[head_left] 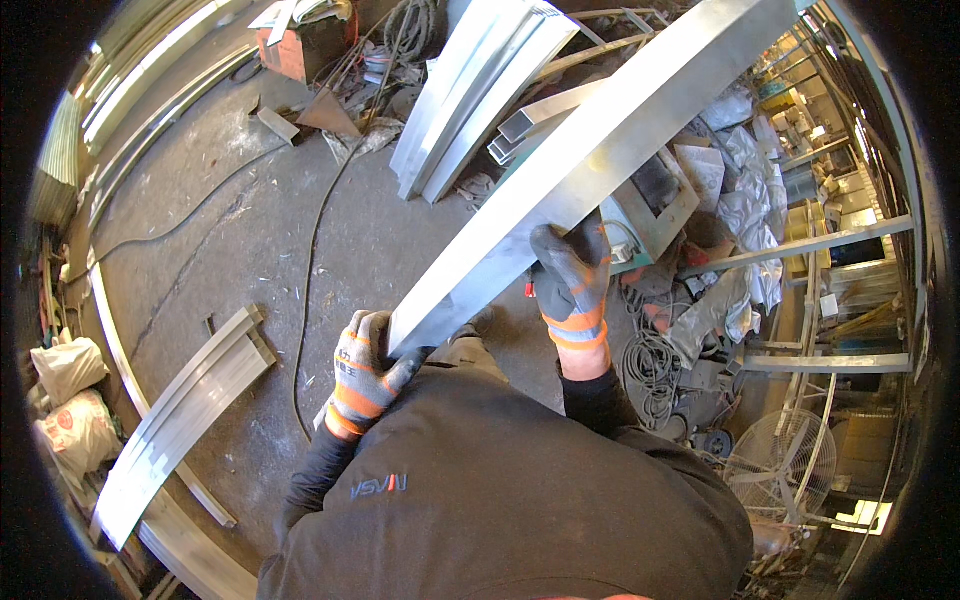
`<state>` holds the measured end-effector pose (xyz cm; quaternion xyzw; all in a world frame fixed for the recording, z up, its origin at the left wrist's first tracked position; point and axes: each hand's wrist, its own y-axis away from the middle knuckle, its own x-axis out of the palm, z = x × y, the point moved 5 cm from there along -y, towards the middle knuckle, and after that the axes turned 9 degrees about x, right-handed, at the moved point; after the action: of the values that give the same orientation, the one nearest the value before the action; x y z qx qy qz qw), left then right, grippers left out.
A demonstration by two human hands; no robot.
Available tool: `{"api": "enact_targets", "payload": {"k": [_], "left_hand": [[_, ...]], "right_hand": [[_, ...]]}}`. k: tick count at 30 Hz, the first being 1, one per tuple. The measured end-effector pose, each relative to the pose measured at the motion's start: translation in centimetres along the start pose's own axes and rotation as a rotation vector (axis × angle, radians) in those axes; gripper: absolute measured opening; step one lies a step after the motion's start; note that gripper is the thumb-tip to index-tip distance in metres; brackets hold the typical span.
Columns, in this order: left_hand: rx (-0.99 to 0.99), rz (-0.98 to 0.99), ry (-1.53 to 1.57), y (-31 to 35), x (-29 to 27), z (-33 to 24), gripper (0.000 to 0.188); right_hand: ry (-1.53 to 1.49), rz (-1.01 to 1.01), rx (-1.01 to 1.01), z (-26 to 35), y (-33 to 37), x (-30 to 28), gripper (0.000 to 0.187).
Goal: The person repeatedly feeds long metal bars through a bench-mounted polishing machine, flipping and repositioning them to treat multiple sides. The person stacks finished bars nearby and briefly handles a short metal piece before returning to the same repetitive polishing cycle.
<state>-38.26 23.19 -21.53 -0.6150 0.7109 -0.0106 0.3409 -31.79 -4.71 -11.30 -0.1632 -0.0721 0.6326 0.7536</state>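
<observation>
A long, shiny silver metal profile (590, 150) slants from just before my body up to the far right. At its near end, my left hand (366, 375) in a grey and orange work glove is closed around the edge. My right hand (573, 282), gloved alike, grips the profile's right side further along, its thumb and fingers partly hidden by the metal. Beyond the profile, several more silver profiles (470, 95) lie together. Another short stack of ribbed profiles (190, 415) rests on the left.
A black cable (315, 245) snakes across the concrete floor. Right of me are a machine with a green base (645, 215), coiled cables (655, 365) and a caged fan (785, 460). White sacks (72, 400) stand at the far left; an orange-red box (290, 55) sits at the back.
</observation>
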Motion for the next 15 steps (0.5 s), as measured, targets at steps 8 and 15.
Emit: {"api": "enact_targets", "payload": {"k": [8,15], "left_hand": [[0.207,-0.104,-0.193,-0.1,-0.5,-2.0,0.061],[0.051,0.125,0.132,-0.2,1.1,-0.8,0.073]], "right_hand": [[-0.3,-0.131,0.181,-1.2,0.8,0.1,0.052],[-0.669,-0.155,0.365,-3.6,1.4,-0.2,0.065]]}}
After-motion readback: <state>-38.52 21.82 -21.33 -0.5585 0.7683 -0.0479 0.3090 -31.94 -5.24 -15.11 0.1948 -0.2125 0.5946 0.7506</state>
